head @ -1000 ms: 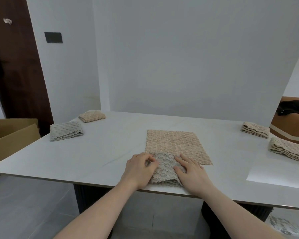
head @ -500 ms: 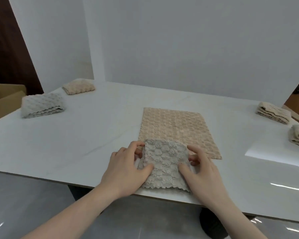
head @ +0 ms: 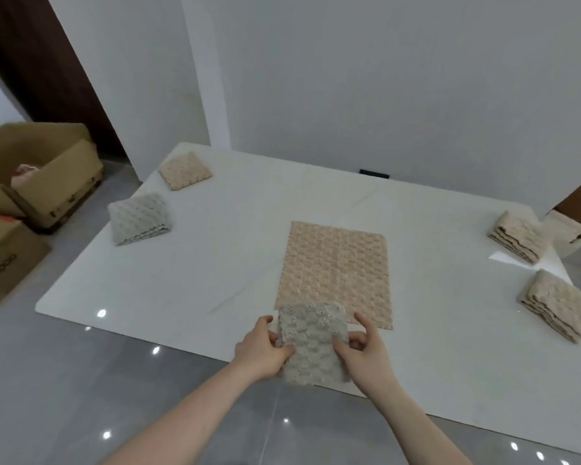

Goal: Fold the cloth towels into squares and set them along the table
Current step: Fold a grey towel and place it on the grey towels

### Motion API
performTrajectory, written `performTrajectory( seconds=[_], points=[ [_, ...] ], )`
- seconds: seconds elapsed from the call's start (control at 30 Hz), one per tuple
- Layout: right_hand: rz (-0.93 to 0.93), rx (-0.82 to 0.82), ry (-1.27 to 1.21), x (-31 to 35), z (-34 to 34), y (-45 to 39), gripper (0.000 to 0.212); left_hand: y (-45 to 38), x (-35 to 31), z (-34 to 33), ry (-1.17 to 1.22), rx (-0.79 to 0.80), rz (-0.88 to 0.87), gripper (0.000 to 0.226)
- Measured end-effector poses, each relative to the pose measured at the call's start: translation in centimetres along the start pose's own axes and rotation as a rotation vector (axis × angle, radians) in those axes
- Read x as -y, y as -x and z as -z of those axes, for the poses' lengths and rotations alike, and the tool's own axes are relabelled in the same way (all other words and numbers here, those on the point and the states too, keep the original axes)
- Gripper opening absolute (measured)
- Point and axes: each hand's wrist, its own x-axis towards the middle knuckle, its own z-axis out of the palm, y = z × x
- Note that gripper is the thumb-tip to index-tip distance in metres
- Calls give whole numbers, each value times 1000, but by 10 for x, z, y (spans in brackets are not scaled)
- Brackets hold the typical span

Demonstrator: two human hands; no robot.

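A folded grey towel (head: 311,340) is held at the table's near edge, lifted a little over it. My left hand (head: 260,350) grips its left side, thumb on top. My right hand (head: 363,352) pinches its right side. Just beyond lies a beige towel (head: 336,270), spread flat on the white table (head: 215,263). A folded grey towel (head: 140,218) and a folded beige towel (head: 185,170) sit at the far left. Two folded beige towels (head: 517,236) (head: 562,305) lie at the right edge.
Open cardboard boxes (head: 37,172) stand on the grey floor to the left of the table. A white wall panel rises behind the table. A dark door is at the far left.
The grey towel has come up off the table toward me, with both hands now gripping its sides instead of pressing on it. The view has tilted down and risen.
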Motion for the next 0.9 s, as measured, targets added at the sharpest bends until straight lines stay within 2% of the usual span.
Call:
performTrajectory(
  seconds=[0.1,0.2,0.33,0.53,0.9],
  points=[
    [41,50,55,45,22,47,36,60,-27,21,135,37,59,68],
    [15,110,10,73,35,83,22,107,-41,40,268,52,86,42],
    [0,175,-65,89,36,107,19,145,-41,58,366,20,87,32],
    [-21,272,-108,112,19,101,17,154,-33,82,432,-27,91,33],
    [-84,290,-158,160,-71,67,19,104,13,163,577,-10,175,32]
  ],
)
